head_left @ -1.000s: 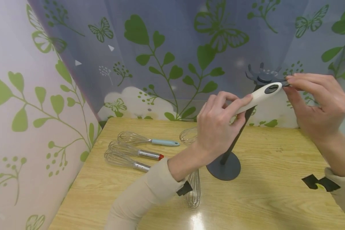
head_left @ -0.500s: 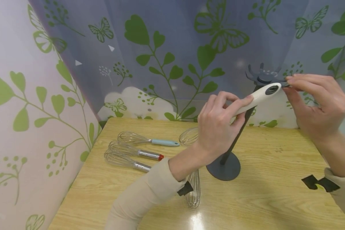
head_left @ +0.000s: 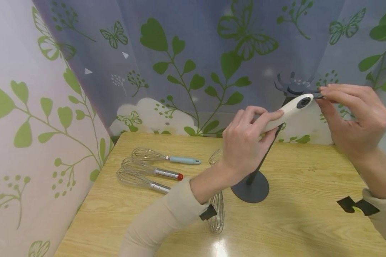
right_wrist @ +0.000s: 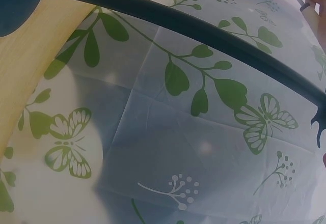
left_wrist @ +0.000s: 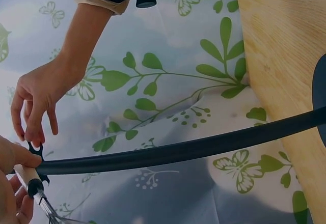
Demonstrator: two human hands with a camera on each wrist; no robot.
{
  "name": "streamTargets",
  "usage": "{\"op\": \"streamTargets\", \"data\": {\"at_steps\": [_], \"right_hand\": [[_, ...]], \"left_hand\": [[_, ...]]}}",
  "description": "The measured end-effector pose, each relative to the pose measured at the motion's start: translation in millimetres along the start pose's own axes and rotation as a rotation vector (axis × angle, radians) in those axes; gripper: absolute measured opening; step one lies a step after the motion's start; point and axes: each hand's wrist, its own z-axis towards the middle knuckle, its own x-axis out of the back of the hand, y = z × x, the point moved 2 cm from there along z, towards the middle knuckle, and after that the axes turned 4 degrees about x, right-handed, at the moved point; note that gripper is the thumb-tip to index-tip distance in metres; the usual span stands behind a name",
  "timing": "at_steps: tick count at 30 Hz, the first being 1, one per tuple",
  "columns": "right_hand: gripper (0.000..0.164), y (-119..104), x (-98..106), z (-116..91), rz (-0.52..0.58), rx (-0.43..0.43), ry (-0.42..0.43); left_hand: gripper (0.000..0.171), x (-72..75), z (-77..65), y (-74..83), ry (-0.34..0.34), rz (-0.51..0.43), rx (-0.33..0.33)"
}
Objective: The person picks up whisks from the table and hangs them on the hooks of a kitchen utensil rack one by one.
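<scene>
Your left hand pinches the white-handled whisk just beside the top of the stand, while your right hand pinches one hook there. A loosened left grip could drop the whisk; a hard right-hand pull might tip the stand.

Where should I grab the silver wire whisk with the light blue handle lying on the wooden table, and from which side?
Best by the smooth light blue handle, I think, coming from above and the right. The whisk lies flat, with its handle pointing right and its thin, rounded wire loops pointing left.
</scene>
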Motion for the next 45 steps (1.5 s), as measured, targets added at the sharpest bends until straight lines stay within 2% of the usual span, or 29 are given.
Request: {"op": "streamTargets", "data": {"at_steps": [10, 25, 45], "right_hand": [[0.028, -5.2, 0.2, 1.8, -0.011, -0.009, -0.022], [0.03, 1.9, 0.8, -1.7, -0.02, -0.017, -0.017], [0.024, -5.0, 0.6, 0.2, -0.017, -0.009, -0.001]], "left_hand": [[0.03, -1.8, -0.9, 1.6, -0.048, -0.046, 0.024], [0.037, -8.3, -5.9, 2.4, -0.107, -0.123, 0.068], [0.042, -14.5, -8.7, 3.1, -0.129, -0.163, 0.082]]}}
